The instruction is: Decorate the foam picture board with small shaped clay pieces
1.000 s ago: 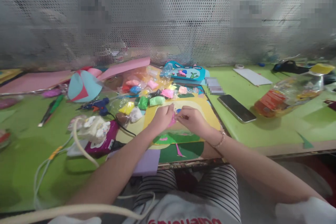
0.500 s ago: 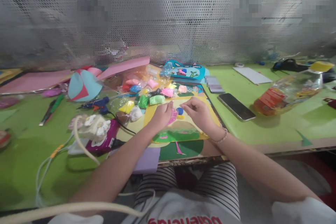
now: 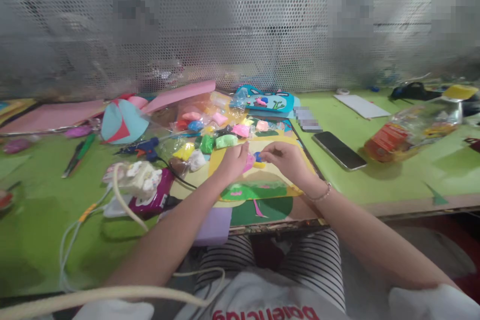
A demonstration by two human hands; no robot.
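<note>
Holding pink clay (image 3: 248, 163) in the left hand (image 3: 233, 162) over a yellow sheet (image 3: 217, 158), with the right hand (image 3: 287, 160) close by.
Pinched, apparently, between left thumb and fingers, just beside a blue piece (image 3: 258, 156); on the right, curled with thumb and forefinger close together, too small to tell whether gripping anything. Best to pinch lightly, so as not to flatten what is probably soft, to steady both wrists low, and to keep knuckles off the blue piece. Underneath, a larger picture (image 3: 279, 210) on a green table (image 3: 348, 187); around, bagged clay (image 3: 206, 144), a glue gun (image 3: 145, 149) and a phone (image 3: 339, 150); behind, a perforated screen (image 3: 240, 20).
</note>
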